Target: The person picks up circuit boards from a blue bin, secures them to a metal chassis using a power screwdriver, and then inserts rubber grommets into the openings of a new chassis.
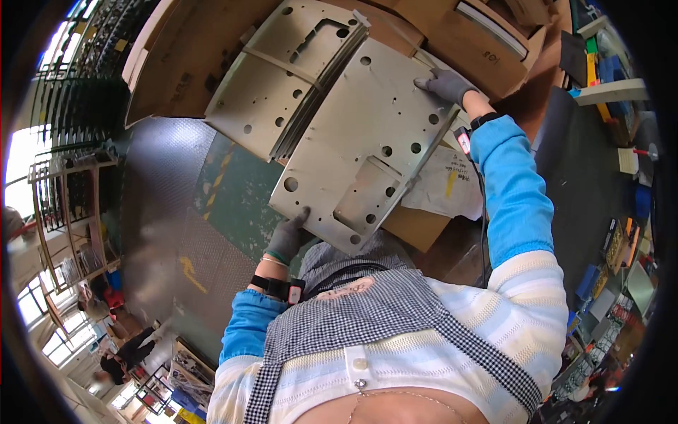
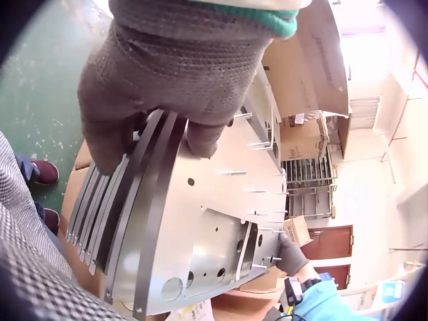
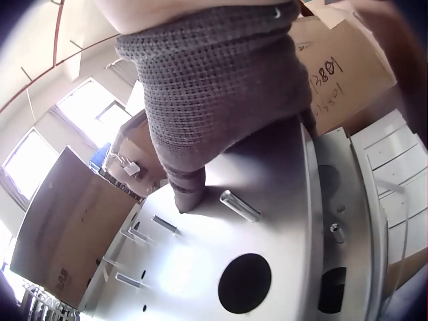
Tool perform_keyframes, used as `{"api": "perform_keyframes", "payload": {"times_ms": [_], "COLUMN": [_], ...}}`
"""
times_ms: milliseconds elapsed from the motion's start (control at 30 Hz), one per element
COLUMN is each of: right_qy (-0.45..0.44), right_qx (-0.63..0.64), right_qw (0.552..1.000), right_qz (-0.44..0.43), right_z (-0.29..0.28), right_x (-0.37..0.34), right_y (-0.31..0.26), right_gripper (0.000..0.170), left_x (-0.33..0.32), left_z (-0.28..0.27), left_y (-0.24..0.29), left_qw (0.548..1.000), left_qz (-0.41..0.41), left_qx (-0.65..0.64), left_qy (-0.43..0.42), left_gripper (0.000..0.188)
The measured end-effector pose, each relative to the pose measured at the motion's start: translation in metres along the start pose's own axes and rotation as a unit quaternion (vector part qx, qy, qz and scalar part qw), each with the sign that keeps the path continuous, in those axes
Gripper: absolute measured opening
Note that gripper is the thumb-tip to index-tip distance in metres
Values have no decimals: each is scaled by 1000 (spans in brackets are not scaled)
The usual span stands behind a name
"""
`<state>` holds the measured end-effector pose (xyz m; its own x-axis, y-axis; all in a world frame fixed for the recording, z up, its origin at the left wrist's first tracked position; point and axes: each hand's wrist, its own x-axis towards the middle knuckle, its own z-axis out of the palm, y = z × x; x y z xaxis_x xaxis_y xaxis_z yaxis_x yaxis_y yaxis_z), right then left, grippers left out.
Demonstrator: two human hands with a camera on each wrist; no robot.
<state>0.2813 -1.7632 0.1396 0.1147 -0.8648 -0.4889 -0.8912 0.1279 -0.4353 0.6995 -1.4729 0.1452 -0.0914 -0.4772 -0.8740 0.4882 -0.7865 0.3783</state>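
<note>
A large metal plate with round holes, a rectangular cutout and thin standoffs lies on top of a stack of similar plates. The gloved left hand grips its near left corner; in the left wrist view that hand has its thumb on the face and its fingers around the stacked edges. At the far right edge, the gloved right hand holds the plate, and the right wrist view shows the hand with a fingertip on the face and the other fingers hidden behind the edge.
Beside the top plate lies another stack of plates. Cardboard boxes stand behind, and an open flap rises at the far left. A paper sheet with handwriting lies on cardboard at the right. Metal racks stand at the left.
</note>
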Motion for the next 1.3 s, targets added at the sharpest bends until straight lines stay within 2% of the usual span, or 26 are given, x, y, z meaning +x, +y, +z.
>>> {"api": "perform_keyframes", "payload": {"times_ms": [133,233,300,433,533,633,700,733,800,833,867,900,933,967,1000,1033,1067,1100,1133,1167,1233,1267,1300], "right_qy": [-13,-43,-23,6,33,215,320,375,457,439,428,402,377,358,354,255,179,131,80,54,24,12,4], "right_qx": [-16,-40,-30,-2,34,15,45,57,203,263,352,374,399,418,453,387,442,473,506,549,628,669,708], "right_qw": [1000,998,999,999,999,976,945,924,864,859,832,836,833,829,812,870,852,839,820,806,762,731,696], "right_qz": [17,28,34,44,16,-18,-43,-52,-64,-28,-12,31,75,101,104,170,217,236,256,216,156,139,120], "right_z": [-2,-5,1,14,15,13,18,20,46,68,98,119,158,203,200,244,275,293,311,326,350,360,368], "right_x": [3,9,18,21,15,-14,-36,-52,-96,-115,-136,-169,-195,-218,-233,-284,-313,-332,-352,-365,-366,-360,-351], "right_y": [-2,-3,0,3,4,-2,10,14,31,48,62,56,64,71,57,32,18,-5,-35,-64,-106,-128,-149], "right_gripper": [83,77,74,72,73,69,65,63,53,48,42,37,35,36,38,40,43,45,48,49,52,53,54], "left_x": [7,9,11,17,11,-8,-30,-40,-58,-67,-63,-57,-45,-42,-27,5,26,43,87,114,142,153,174], "left_z": [-7,-4,-3,-14,-12,-15,-14,-10,8,19,41,76,95,139,140,191,223,259,288,317,359,375,390], "left_y": [2,-3,-4,-2,4,23,46,62,107,129,156,190,211,229,237,268,280,283,292,289,257,238,223], "left_qw": [994,996,997,1000,998,987,942,903,876,852,838,797,754,770,785,686,669,609,536,424,313,251,203], "left_qz": [0,46,47,21,1,-119,-162,-181,-72,-21,18,50,187,222,207,306,295,300,289,346,393,437,409], "left_qx": [-83,-67,-52,-15,-1,107,295,388,450,474,497,540,581,559,540,608,626,689,705,781,797,802,804], "left_qy": [-77,-46,-40,-17,-56,10,-15,-29,-156,-220,-226,-265,-243,-213,-224,-257,-272,-254,-364,-300,-336,-321,-381], "left_gripper": [51,51,50,48,48,54,50,48,47,47,49,49,48,51,55,56,53,50,53,51,60,52,61]}}
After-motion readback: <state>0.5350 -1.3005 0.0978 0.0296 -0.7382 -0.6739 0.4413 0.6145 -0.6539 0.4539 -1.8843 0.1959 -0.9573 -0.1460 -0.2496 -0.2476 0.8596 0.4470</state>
